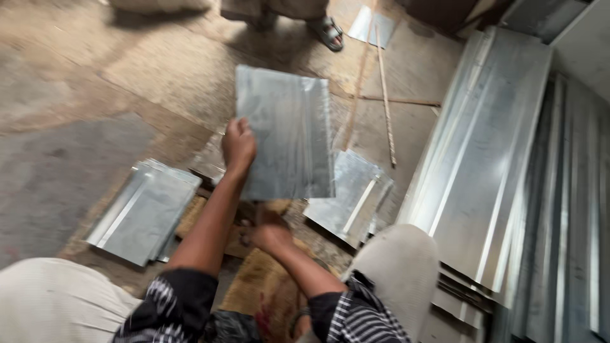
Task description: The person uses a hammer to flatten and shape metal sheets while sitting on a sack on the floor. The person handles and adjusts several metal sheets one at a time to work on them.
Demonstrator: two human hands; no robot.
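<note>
My left hand grips the left edge of a rectangular galvanised metal sheet and holds it up above the floor, tilted towards me. Lower down, my right hand has its fingers curled at the sheet's bottom edge, above a brown wooden block; blur hides whether it grips anything. A stack of bent metal sheets lies on the floor to the left of my left arm. A second small stack lies to the right, below the raised sheet.
Long folded metal panels lie stacked along the right side. Thin wooden sticks cross the concrete floor beyond. Another person's sandalled foot stands at the top. My knees frame the bottom.
</note>
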